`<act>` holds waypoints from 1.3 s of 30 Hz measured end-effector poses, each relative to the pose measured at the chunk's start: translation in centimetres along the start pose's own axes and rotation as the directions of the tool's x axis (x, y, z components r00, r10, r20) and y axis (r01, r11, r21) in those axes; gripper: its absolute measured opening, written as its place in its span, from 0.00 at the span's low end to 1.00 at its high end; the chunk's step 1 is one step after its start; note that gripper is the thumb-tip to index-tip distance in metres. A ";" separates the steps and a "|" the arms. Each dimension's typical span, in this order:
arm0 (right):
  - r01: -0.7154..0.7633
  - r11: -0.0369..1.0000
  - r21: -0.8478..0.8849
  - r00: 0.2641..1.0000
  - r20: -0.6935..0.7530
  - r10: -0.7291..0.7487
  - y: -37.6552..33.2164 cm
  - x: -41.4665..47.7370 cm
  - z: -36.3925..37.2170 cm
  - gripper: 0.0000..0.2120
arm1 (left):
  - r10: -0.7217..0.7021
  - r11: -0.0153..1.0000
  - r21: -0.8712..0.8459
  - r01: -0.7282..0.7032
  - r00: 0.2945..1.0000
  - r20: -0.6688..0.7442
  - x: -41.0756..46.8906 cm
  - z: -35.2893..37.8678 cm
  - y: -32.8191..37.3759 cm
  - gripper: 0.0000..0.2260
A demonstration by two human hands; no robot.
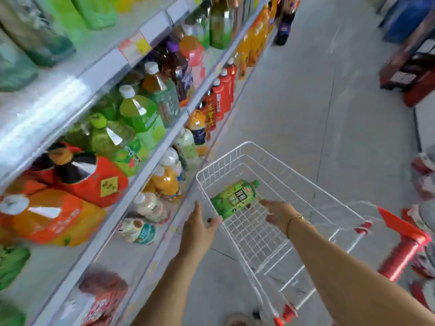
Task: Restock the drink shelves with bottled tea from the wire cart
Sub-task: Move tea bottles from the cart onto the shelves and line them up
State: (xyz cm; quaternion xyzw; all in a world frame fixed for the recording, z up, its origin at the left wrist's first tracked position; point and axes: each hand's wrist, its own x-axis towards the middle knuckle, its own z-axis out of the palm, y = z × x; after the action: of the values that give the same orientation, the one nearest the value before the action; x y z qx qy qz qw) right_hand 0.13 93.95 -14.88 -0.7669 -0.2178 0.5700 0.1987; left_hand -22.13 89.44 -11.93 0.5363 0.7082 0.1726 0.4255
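Left of the wire cart [254,236] stand the drink shelves [94,76], which carry many bottles, among them green bottles [138,111] and red and orange ones [77,180]; much of this side is blurred. Just beside the cart's left wall is the left hand [200,229]. Its fingers [197,208] are straight and released and its thumb points toward the bottom of the bottle. I cannot tell if the thumb touches it. Inside the cart, on its wire bottom and nearer the far left corner, lies one green tea bottle [235,198] on its side, with the cap toward the far end. At the bottle's right side, inside the cart, is the right hand [277,214] with a thin bracelet [294,220] on the wrist. Its fingers [264,203] are loose and spread and grasp nothing. Whether their tips touch the bottle is not clear. The cart stands on a grey floor [294,102].
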 end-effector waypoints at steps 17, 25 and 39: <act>-0.250 0.736 0.629 0.965 0.224 0.137 2.9 15.3 7.5 0.21 | -0.070 0.912 -0.404 0.068 0.998 0.009 5.2 4.6 -2.8 0.34; -0.220 0.788 0.576 0.965 0.246 0.090 2.0 15.0 9.9 0.20 | -0.058 0.866 -0.500 0.000 0.993 -0.101 4.2 5.6 -2.9 0.34; -0.166 0.921 0.353 0.986 0.031 0.166 1.4 14.7 10.4 0.37 | -0.063 0.844 -0.536 -0.035 0.985 -0.163 3.8 6.5 -2.7 0.33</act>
State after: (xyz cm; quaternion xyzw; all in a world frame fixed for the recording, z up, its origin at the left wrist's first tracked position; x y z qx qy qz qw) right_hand -5.97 101.63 -30.01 -0.7341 -0.0461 0.6149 0.2845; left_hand -18.86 90.51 -19.14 0.3735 0.6700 0.4066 0.4963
